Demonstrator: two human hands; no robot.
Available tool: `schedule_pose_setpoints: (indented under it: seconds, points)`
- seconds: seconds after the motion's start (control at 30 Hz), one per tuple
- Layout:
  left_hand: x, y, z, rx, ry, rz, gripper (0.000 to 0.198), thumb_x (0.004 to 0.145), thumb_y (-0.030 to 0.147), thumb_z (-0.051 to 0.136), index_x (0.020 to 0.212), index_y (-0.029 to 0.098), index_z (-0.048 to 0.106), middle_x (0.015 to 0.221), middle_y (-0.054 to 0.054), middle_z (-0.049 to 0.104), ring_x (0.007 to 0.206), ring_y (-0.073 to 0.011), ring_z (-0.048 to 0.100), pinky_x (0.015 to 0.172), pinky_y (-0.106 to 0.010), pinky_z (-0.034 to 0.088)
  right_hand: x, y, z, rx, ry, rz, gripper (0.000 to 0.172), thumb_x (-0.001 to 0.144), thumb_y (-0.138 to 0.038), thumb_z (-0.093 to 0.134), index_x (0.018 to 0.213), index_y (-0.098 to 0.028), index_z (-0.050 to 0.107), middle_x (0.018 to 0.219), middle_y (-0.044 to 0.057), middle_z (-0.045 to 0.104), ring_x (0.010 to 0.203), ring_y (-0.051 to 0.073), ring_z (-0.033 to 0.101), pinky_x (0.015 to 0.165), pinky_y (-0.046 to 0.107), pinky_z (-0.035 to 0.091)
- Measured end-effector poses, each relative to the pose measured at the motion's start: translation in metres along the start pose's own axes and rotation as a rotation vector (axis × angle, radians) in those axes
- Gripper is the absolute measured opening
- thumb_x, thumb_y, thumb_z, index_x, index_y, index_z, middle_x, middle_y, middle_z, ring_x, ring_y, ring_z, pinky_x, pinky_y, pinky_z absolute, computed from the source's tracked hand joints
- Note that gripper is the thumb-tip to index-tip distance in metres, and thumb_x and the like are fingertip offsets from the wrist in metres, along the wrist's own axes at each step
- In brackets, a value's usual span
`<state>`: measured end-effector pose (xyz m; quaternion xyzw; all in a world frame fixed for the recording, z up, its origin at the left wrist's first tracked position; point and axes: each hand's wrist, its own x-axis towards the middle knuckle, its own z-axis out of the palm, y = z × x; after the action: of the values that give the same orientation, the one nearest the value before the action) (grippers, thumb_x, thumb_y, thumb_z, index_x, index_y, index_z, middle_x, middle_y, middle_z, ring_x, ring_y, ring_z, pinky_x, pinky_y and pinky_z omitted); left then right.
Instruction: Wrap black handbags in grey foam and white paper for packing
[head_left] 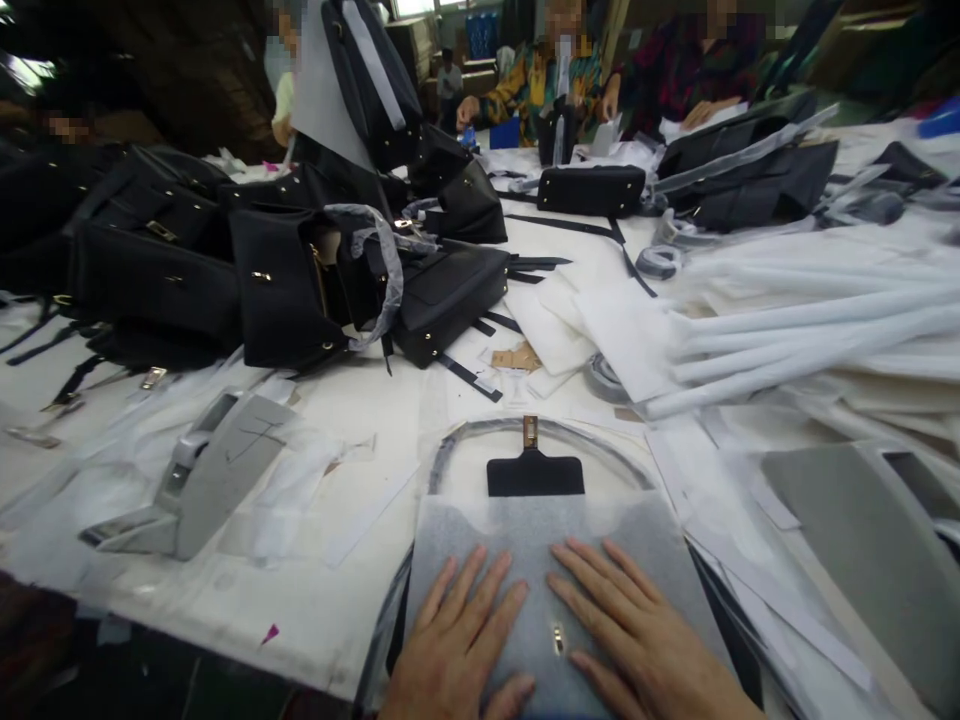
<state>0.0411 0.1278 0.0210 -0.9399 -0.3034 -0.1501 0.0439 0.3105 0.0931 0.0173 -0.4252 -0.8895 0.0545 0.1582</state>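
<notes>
Black handbag [535, 480] lies at the near edge of the desk [247, 605], at 6 o'clock in the view, most of its front under a pale sheet [480, 522]. Findings on progress: the film-wrapped handle [448, 450] arcs at the bag's 12 o'clock; the sheet appears laid, a metal clasp [558, 638] showing through. The flap's gold fitting [530, 432] points to 12 o'clock, clear of the clasp; fastening is judged outstanding.

Left hand [457, 640] and right hand [637, 630] press flat on the sheet, fingers spread, each grip wide and holding nothing.

Surface: white, cluttered. From the bag, a grey tape dispenser [240, 450] stands at 10 o'clock, black bags [274, 290] heap at 11 o'clock, white rolls [795, 340] lie at 2 o'clock.

Room: dim; two people [517, 95] work across the desk, towards 12 and 1 o'clock.
</notes>
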Motion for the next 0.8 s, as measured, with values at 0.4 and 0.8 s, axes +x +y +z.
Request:
schedule_pose_setpoints:
  seconds: [0.4, 0.8]
  points:
    - [0.054, -0.028, -0.001, -0.215, -0.179, -0.21, 0.041, 0.1, 0.044, 0.044, 0.121, 0.012, 0.059, 0.113, -0.012, 0.069, 0.104, -0.026, 0.064, 0.098, -0.046, 0.049, 0.036, 0.041, -0.011, 0.057, -0.106, 0.21, 0.026, 0.096, -0.033, 0.055, 0.113, -0.016, 0.064, 0.095, 0.011, 0.07, 0.083, 0.027, 0.066, 0.073, 0.043, 0.057]
    - [0.068, -0.046, -0.019, -0.315, -0.398, -0.19, 0.034, 0.086, 0.054, 0.064, 0.094, 0.021, 0.061, 0.085, -0.004, 0.064, 0.079, -0.0254, 0.059, 0.071, -0.042, 0.05, 0.047, 0.044, -0.033, 0.196, -0.243, 0.219, 0.015, 0.087, -0.028, 0.067, 0.1, -0.021, 0.063, 0.09, 0.007, 0.067, 0.082, 0.025, 0.063, 0.074, 0.039, 0.051]
